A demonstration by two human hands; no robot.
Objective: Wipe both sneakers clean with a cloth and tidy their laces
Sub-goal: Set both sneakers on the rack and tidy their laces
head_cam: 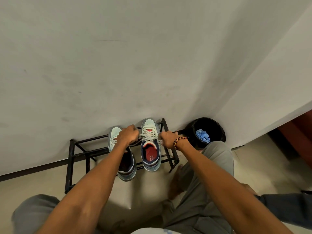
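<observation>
Tidying the laces of the right sneaker [150, 146] on the black rack [72, 154].

The left hand [127, 135] and right hand [166, 138] each pinched a lace [143, 136] end, pulled apart. Next came a snug knot, probably. The left sneaker [114, 141] sat just beside it.

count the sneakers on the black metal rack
2. The left pale mint sneaker is partly under the left hand; the right pale mint sneaker sits beside it, between both hands.

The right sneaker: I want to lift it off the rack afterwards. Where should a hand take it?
Grip the right sneaker at its heel collar, coming from the near side: the heel overhangs the black rack toward the person, and its opening faces up.
</observation>
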